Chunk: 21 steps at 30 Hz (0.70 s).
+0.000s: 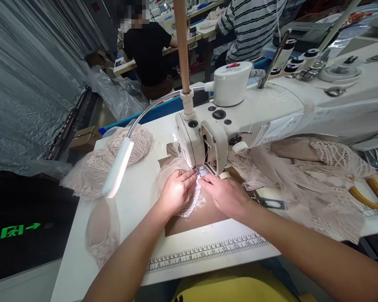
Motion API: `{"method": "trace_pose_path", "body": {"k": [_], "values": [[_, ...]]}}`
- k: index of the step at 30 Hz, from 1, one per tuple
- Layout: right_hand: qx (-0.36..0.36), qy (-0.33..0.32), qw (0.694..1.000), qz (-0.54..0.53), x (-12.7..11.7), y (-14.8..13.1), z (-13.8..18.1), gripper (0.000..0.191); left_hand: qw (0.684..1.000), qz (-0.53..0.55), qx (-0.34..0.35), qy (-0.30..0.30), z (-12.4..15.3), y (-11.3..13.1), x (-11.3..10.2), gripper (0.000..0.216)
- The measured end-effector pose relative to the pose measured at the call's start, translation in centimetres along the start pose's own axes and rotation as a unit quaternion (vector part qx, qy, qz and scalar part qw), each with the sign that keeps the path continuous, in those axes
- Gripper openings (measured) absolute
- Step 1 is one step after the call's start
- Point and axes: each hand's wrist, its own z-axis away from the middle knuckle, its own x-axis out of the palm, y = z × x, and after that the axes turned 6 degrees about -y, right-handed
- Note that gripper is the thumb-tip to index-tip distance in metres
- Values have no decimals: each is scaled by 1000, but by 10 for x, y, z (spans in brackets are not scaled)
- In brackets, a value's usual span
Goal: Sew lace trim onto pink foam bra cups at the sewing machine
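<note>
Lace piece: the white patterned lace (pixel 193 203) lay beneath the head of the sewing machine (pixel 204 140), on the brown sheet (pixel 182 226), between your two hands and partly hidden by them.
Left hand: your left hand (pixel 178 191) rested on the lace, its fingers side by side and pressed together, the tips beside the presser foot (pixel 202 170); whether the thumb gripped cloth underneath, you could not have told from this view.
Right hand: your right hand (pixel 225 193) came in from the other side, index finger reaching toward the foot and the rest curled; whether finger and thumb pinched the lace edge could not be told.
Needle risk: your fingertips sat so near the foot that a slip, or a sudden feed of cloth, might have brought one under the needle.
Seam risk: unequal pull between your hands could have skewed or puckered the stretchy-looking lace.
Snag risk: the loose lace heap (pixel 315 184) to the right, near the yellow-handled scissors (pixel 373 195), might have caught and dragged if drawn along.
Long axis: the exposed part ran from the foot back toward you, leaning slightly to your left.
Direction: its rounded end pointed at your body, its other end at the foot; the covered outline stayed uncertain.
</note>
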Motion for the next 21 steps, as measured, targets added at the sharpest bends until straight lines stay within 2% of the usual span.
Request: {"method": "trace_pose_path", "body": {"k": [8,16,21], "values": [[0,13,1000,1,4,0,1,31,1000,-6,-1,-3,-2,-3,-1,30],[19,-17,999,-30,4,0,2,30,997,-55,-54,-16,-2,2,0,30],[5,-8,999,-50,3,2,2,26,993,-98,-60,-8,5,-5,3,34]]}}
